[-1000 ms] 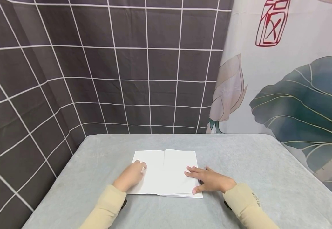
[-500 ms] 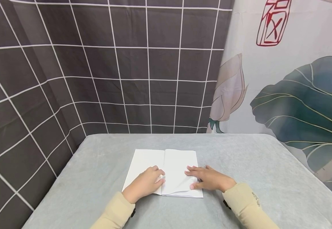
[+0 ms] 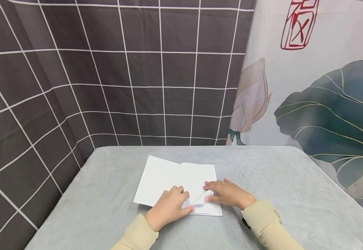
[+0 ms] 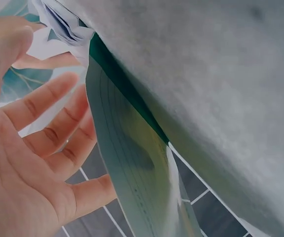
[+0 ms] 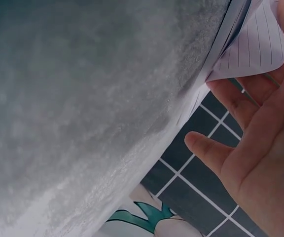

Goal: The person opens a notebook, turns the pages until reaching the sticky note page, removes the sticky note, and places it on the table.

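A notebook with blank-looking white pages (image 3: pixel 161 177) lies open on the table in the head view; its left side tilts up off the surface. The left wrist view shows that side's green cover (image 4: pixel 122 133) from below, fingertips at its edge. My left hand (image 3: pixel 170 205) is over the notebook's lower middle, thumb apart from the loosely bent fingers. At the right side, my right hand (image 3: pixel 229 193) pinches a lifted page corner (image 3: pixel 210 192) between thumb and fingers. In the right wrist view, the curled page (image 5: pixel 255 49) shows ruled lines, and the other fingers are spread.
A grey cloth covers the table (image 3: pixel 262 173). Behind and to the left hangs a dark curtain (image 3: pixel 143 69) with a white grid. At the right is a pale curtain (image 3: pixel 269 86) with a lotus and leaf print.
My left hand has moved right from the left page toward the middle. The notebook's left side has risen, and the right page's lower corner has curled up at my right thumb.
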### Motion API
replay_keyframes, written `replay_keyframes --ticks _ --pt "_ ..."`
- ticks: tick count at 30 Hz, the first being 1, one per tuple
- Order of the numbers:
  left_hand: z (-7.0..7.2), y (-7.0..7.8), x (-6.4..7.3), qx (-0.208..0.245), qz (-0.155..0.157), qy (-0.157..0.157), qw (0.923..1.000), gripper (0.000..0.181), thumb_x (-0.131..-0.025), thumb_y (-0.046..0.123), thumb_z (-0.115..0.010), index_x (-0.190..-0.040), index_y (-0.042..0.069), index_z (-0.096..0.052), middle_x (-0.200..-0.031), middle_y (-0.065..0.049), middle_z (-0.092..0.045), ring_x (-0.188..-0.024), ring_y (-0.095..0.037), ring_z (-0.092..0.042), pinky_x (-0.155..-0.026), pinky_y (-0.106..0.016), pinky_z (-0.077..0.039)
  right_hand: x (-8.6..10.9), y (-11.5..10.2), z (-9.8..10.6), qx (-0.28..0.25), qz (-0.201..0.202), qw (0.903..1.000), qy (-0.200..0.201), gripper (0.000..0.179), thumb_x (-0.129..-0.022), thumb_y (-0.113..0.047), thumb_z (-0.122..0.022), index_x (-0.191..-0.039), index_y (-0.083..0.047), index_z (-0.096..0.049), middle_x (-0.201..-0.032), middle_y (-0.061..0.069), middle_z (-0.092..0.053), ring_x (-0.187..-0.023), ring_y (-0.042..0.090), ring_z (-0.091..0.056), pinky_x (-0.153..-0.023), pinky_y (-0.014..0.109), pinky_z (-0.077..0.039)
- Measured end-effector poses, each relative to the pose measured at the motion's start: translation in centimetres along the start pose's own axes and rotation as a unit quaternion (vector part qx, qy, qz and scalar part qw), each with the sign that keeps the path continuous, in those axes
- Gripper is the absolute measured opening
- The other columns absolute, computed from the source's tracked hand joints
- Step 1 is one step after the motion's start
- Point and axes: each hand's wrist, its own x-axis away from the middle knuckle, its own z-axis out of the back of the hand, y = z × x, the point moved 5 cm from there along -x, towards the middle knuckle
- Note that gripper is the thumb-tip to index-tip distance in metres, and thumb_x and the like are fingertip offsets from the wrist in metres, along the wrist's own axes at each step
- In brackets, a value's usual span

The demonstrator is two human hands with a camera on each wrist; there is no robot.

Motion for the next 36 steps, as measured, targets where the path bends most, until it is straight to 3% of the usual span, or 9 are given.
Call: replay_keyframes --ticks 12,21,30,36 --pt "0.1 0.7 -0.1 -0.009 0.014 -0.025 0.9995 0.016 -0.084 0.032 -0.070 -0.085 0.016 -0.067 -0.077 0.003 -0.058 -0.068 -0.011 -0.052 -0.051 -0.025 -0.035 0.0 -0.3 0.2 0.014 0.003 0.9998 0.011 0.053 -0.089 -0.047 -0.058 -0.126 -0.009 -0.062 -0.135 0.010 -0.058 -0.123 0.034 -0.054 -0.099 0.067 -0.033" --pt "-0.2 0.8 0.0 0.009 0.009 -0.031 0.9994 0.008 -0.086 0.023 -0.067 -0.089 0.016 -0.071 -0.080 0.003 -0.062 -0.070 -0.010 -0.055 -0.053 -0.025 -0.039 0.1 -0.2 -0.1 0.005 -0.001 1.0000 0.007 0.058 -0.091 -0.048 -0.056 -0.132 -0.008 -0.057 -0.139 0.013 -0.054 -0.129 0.035 -0.049 -0.101 0.067 -0.032" --pt "-0.6 0.5 -0.1 0.027 0.012 -0.026 0.9992 0.007 -0.087 0.020 -0.066 -0.089 0.016 -0.072 -0.079 0.003 -0.062 -0.069 -0.010 -0.054 -0.052 -0.024 -0.037 0.4 0.4 0.0 -0.033 -0.025 0.9991 0.009 0.085 -0.086 -0.052 -0.060 -0.147 0.001 -0.034 -0.153 0.018 -0.034 -0.140 0.037 -0.034 -0.107 0.063 -0.026" --pt "-0.6 0.2 -0.2 0.038 0.005 -0.011 0.9992 0.007 -0.085 0.017 -0.066 -0.087 0.014 -0.072 -0.077 0.002 -0.063 -0.063 -0.008 -0.051 -0.049 -0.022 -0.036 0.4 0.9 0.0 -0.049 -0.050 0.9975 0.010 0.100 -0.083 -0.055 -0.062 -0.149 0.007 -0.020 -0.157 0.022 -0.021 -0.143 0.038 -0.027 -0.110 0.062 -0.022"
